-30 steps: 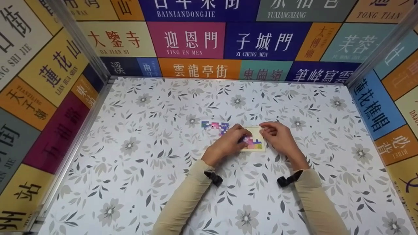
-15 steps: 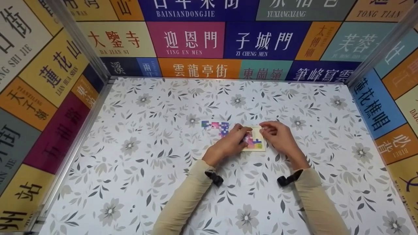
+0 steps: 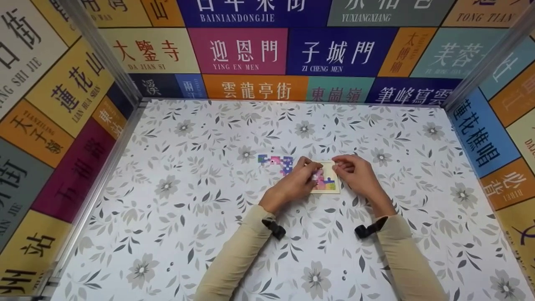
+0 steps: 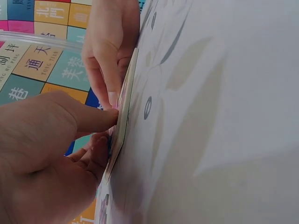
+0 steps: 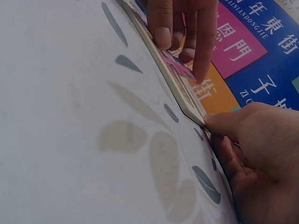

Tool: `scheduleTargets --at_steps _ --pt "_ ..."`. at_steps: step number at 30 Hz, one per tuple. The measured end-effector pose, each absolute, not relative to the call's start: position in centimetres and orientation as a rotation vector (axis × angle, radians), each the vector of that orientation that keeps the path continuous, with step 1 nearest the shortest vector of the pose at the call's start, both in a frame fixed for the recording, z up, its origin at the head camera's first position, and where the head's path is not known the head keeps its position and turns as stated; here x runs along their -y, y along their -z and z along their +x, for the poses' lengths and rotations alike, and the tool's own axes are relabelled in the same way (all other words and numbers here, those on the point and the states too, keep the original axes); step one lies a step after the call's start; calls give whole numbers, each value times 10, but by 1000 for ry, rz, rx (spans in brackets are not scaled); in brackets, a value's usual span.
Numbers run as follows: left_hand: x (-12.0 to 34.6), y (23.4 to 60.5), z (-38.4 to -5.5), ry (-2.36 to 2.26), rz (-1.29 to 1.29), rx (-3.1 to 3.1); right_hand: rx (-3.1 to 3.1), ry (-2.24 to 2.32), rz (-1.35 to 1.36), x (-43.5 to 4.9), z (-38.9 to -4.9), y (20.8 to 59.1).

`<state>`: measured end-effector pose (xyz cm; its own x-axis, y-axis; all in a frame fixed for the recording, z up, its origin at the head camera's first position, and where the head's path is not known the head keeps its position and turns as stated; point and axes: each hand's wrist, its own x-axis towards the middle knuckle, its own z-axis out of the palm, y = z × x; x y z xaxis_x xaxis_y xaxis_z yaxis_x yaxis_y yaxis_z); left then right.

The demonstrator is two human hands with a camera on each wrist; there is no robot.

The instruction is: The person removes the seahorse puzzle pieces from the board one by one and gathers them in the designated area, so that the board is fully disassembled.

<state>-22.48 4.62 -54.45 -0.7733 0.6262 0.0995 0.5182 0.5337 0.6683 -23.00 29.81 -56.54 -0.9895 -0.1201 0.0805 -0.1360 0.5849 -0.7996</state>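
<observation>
A small cream jigsaw puzzle tray lies flat on the table, partly filled with pink, blue and yellow-green pieces; its left part is hidden under my left hand. With thumb and fingers, the left hand pinches a pink puzzle piece over the tray, as the right wrist view shows. My right hand grips the tray's right edge near the far corner, thumb on top and fingers curled at its side. In the left wrist view the tray's edge runs between both hands.
Several loose joined-looking puzzle pieces, blue, pink and purple, lie left of the tray, beyond the left hand. The table has a floral cover. Panels with lettering wall in the back and both sides.
The left hand's fingers have shifted slightly over the tray, with the pink area showing a little differently beside them. The right hand stays at the tray's edge; the loose pieces have not moved.
</observation>
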Motion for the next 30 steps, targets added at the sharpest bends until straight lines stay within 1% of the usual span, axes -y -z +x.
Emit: scheduleTargets --at_steps 1,3,6,8,10,20,30 --pt "-46 545 -225 -1074 986 -2613 2779 -1407 226 -298 -230 565" --pt "-46 562 -232 -1082 1019 -2641 2777 -1410 231 -298 -230 565" --pt "-47 563 -234 -1090 1048 -2662 2781 -1414 230 -298 -230 565" --pt "-47 562 -234 -1088 1054 -2673 2784 -1411 228 -298 -230 565" --pt "-47 545 -228 -1094 1032 -2655 2786 -1416 223 -298 -230 565" --pt "-50 543 -226 -1098 981 -2707 2776 -1421 227 -299 -230 564" --pt "-42 542 -227 -1161 948 -2743 2769 -1385 247 -299 -229 566"
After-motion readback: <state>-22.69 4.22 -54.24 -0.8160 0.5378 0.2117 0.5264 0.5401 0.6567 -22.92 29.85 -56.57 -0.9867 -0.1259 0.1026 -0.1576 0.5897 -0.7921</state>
